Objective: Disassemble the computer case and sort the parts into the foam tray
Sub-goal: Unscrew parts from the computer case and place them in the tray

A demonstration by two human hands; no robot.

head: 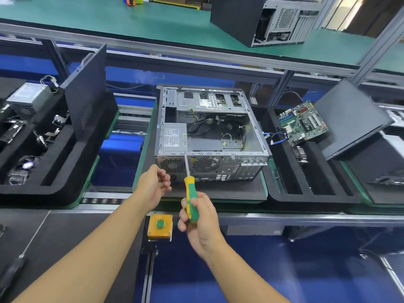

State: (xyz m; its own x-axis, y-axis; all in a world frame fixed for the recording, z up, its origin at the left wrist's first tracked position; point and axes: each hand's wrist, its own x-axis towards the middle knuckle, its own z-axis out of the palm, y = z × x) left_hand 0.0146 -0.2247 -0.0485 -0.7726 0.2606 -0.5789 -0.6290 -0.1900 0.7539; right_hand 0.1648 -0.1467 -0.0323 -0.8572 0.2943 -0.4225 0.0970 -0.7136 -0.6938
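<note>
While your right hand (201,217) grips a green-and-yellow screwdriver (189,199) at the open grey metal computer case (209,136), your left hand (153,184) hovers loosely curled, the black foam tray (306,198) with green motherboard (303,123) alongside.

Screwdriver (188,189) in right hand (201,221); tip at computer case (229,169) rear

Open grey computer case (207,145) lies sideways beside black foam tray (317,199).
</note>
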